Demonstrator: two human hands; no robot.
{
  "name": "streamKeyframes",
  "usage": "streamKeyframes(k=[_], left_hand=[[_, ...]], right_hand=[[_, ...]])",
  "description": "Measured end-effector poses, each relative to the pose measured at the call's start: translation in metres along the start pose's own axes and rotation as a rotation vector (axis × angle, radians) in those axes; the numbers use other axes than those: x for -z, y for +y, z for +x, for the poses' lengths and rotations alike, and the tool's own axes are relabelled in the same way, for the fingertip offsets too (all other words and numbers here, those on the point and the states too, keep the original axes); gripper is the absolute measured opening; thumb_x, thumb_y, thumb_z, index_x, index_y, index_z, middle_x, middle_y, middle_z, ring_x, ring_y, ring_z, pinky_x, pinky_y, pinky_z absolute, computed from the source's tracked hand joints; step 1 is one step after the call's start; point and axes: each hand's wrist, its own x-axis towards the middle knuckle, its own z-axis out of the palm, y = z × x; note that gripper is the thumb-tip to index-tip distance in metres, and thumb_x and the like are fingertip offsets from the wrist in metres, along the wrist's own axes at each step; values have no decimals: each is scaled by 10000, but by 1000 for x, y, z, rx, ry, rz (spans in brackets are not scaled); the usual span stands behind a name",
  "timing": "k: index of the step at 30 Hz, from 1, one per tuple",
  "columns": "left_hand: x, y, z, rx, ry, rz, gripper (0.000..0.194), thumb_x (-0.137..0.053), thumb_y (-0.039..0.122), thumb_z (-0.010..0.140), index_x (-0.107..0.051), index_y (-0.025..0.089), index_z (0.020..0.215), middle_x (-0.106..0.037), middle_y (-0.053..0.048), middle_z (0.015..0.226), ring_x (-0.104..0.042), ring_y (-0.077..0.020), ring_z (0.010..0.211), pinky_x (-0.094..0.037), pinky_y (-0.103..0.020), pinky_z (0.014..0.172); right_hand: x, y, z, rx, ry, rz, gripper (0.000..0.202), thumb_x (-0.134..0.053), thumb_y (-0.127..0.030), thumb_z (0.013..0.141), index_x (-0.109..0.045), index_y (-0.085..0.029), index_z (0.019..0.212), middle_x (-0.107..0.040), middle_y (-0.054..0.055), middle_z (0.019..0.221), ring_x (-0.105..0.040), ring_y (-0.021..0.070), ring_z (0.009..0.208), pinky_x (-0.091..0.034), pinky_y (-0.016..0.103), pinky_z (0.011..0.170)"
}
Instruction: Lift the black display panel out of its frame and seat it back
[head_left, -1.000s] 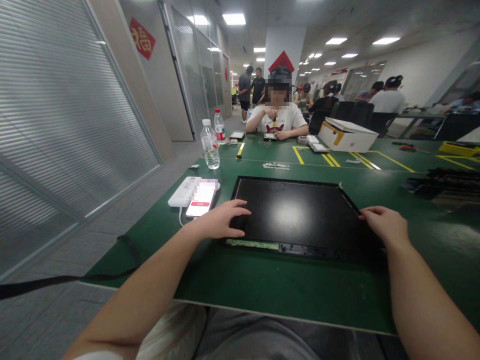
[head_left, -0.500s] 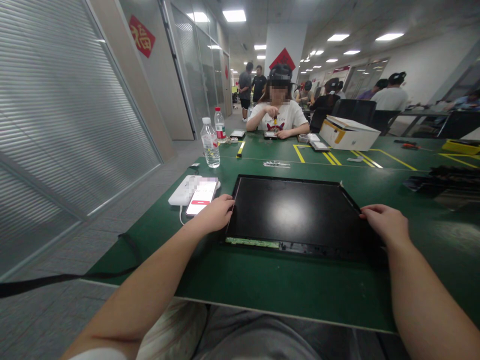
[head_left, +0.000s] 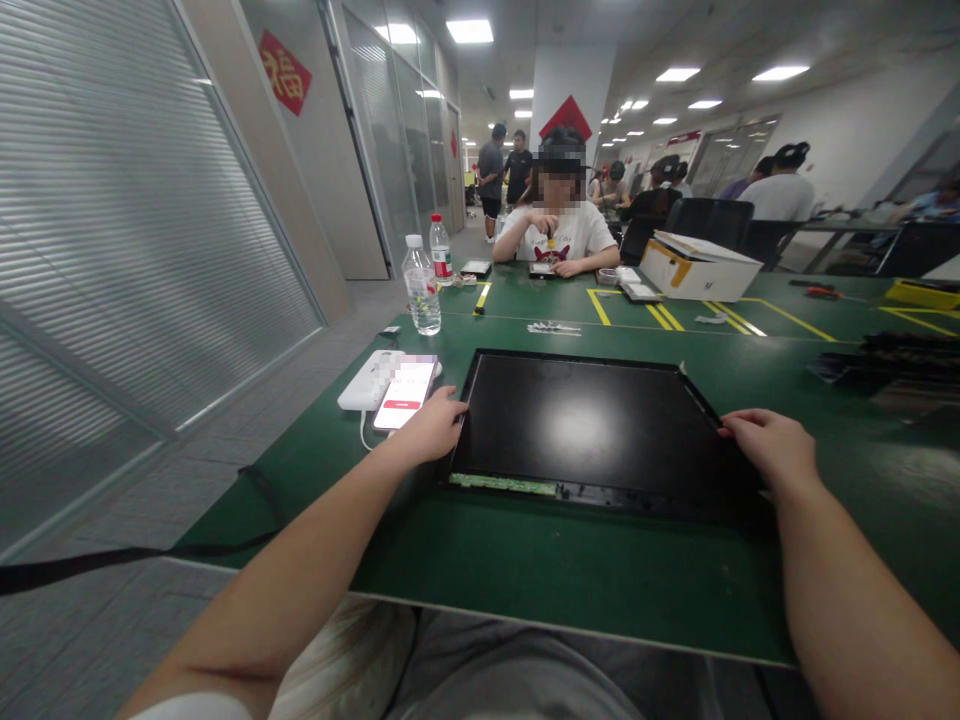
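Note:
A black flat display panel (head_left: 585, 425) lies face up in front of me, with a bright reflection on its screen. Along its near edge runs a green circuit board strip (head_left: 502, 485). My left hand (head_left: 435, 425) grips the panel's left edge, fingers closed on the rim. At the opposite side my right hand (head_left: 772, 445) pinches the right edge between thumb and fingers. The undersides of both grips are hidden. Close to my left hand lie a lit smartphone (head_left: 403, 398) and a white device (head_left: 367, 382) with a cable.
Two plastic bottles, a clear one (head_left: 421, 290) and a red-capped one (head_left: 441, 250), stand behind the phone on the green table (head_left: 570, 570). A person (head_left: 559, 220) sits across, holding a tool. A white box (head_left: 701, 270) and dark stacked parts (head_left: 892, 365) lie to the right.
The fingers of my left hand have shifted slightly on the panel's left edge. The panel and my right hand are almost unmoved.

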Motion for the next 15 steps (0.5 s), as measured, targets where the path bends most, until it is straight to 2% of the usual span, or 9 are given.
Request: streamKeyframes(k=[8,15], left_hand=[[-1,-1,2,13,12,-22,445,-556,85,884,-783,110,1265,-544,-233,1570,-532,-368,1470,-409,-460,1248],[-6,-1,1,-12,48,-45,412,-545,84,868,-794,104,1195,-563,-226,1539,-558,-372,1442,-411,-462,1248]], right_hand=[[2,-1,-2,-25,-26,29,145,-619,-317,720,-738,-235,710,-759,60,806,-621,226,767,-450,345,758],[0,3,2,36,-1,-15,121,-628,-302,721,-732,-247,694,-756,56,793,-622,237,778,-440,350,748]])
